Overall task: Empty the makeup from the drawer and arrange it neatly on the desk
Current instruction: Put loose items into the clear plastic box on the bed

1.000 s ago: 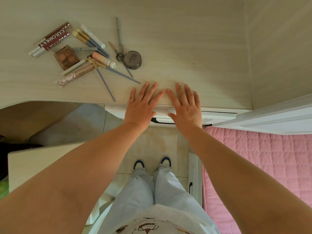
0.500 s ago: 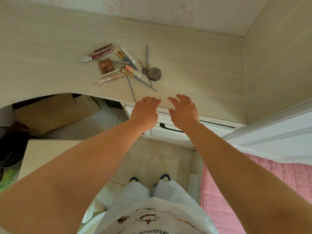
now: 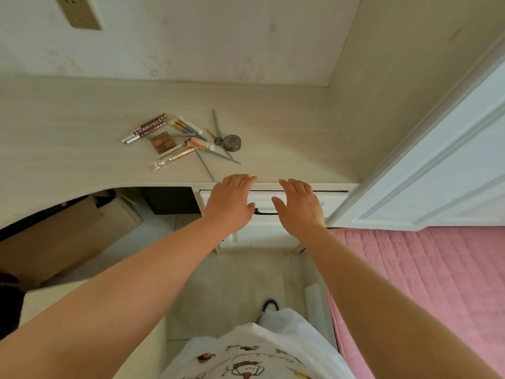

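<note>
Makeup out on the worktop; drawer shut; both hands empty.

The left hand [image 3: 231, 204] and right hand [image 3: 297, 205] hung before the white drawer [image 3: 263, 199], fingers loosely spread and holding nothing, either side of its dark handle [image 3: 264, 212], a placing that suggested the drawer front was their concern. The drawer sat flush under the worktop [image 3: 287, 138], so its contents could not be seen. The makeup [image 3: 181, 139] lay on the worktop in a loose crossed heap: tubes, pencils, a brown palette [image 3: 163, 142], a round compact [image 3: 232, 143]. In my judgement the neat arranging was not yet done.
</note>
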